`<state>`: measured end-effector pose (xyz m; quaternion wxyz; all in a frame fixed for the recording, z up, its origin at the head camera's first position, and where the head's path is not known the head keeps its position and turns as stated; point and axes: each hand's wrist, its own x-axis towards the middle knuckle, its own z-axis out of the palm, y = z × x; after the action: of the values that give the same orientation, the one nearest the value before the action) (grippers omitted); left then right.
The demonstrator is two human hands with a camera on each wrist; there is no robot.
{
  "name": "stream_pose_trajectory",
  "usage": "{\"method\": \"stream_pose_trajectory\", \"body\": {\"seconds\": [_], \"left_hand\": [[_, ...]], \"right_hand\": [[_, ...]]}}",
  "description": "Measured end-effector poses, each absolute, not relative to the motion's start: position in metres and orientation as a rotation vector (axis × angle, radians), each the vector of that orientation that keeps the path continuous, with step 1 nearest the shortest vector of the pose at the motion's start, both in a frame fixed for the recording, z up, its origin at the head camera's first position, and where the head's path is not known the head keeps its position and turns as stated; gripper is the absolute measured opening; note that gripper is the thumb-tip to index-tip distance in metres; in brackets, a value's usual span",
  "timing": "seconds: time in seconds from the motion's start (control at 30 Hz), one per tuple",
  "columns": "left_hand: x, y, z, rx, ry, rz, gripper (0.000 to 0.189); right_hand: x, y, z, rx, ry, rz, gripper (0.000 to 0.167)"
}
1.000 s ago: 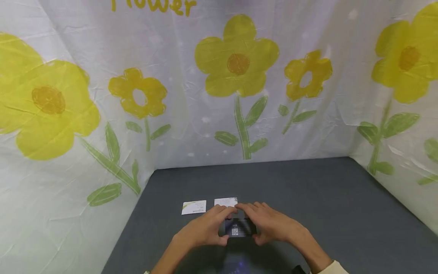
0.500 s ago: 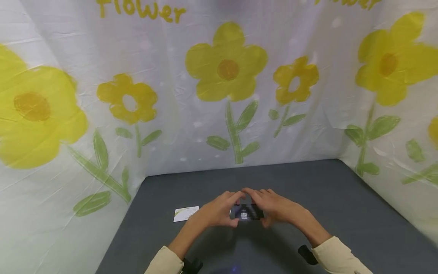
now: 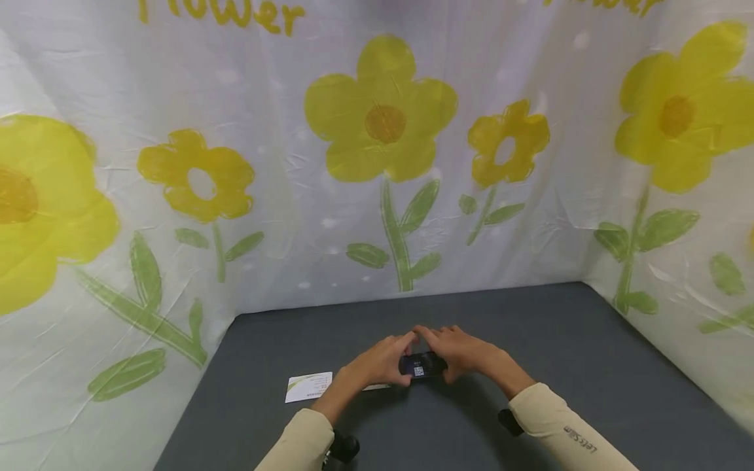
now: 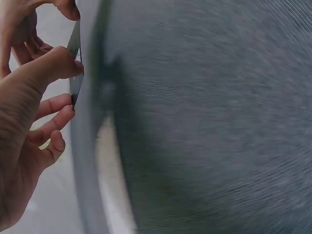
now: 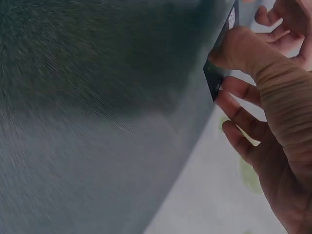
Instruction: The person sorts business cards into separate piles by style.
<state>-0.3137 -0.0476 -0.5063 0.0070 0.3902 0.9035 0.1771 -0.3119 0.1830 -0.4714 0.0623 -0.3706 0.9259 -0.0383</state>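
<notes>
A black card [image 3: 425, 364] with a small white QR code is held by both hands over the dark table. My left hand [image 3: 379, 363] pinches its left end and my right hand [image 3: 462, 353] its right end. In the left wrist view the card [image 4: 76, 63] shows nearly edge-on between thumb and fingers. The right wrist view shows the thumb on one face of the card [image 5: 214, 78] and fingertips at its other side. A white card [image 3: 309, 386] with a green-yellow stripe lies left of my left wrist. Another white card [image 3: 377, 386] is mostly hidden behind my left hand.
The dark grey tabletop [image 3: 530, 327] runs back to a pale curtain [image 3: 283, 261] printed with yellow flowers, which also stands along both sides. Black straps or devices [image 3: 344, 448] sit at both wrists below the beige sleeves.
Both hands have carried the black card farther from me over the table, rightward of the white cards. My left hand now covers most of the second white card.
</notes>
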Motion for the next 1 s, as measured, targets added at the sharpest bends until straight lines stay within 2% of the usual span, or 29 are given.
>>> {"method": "stream_pose_trajectory", "body": {"seconds": [0.17,0.4,0.53,0.77,1.0], "left_hand": [[-0.321,-0.047,-0.525,1.149,2.82,0.519,0.059],[-0.318,-0.044,-0.514,1.134,2.863,0.327,0.053],[-0.297,-0.047,-0.5,1.102,2.916,0.32,0.048],[-0.242,-0.066,-0.442,1.01,3.139,0.476,0.046],[-0.216,-0.081,-0.44,0.961,3.181,0.486,0.049]], "right_hand": [[-0.317,0.179,-0.489,-1.077,2.736,-0.118,0.104],[-0.312,0.177,-0.48,-0.986,2.717,-0.119,0.103],[-0.293,0.187,-0.463,-1.036,2.755,-0.145,0.091],[-0.247,0.221,-0.413,-1.24,3.172,-0.251,0.063],[-0.243,0.223,-0.408,-1.309,3.198,-0.34,0.061]]}}
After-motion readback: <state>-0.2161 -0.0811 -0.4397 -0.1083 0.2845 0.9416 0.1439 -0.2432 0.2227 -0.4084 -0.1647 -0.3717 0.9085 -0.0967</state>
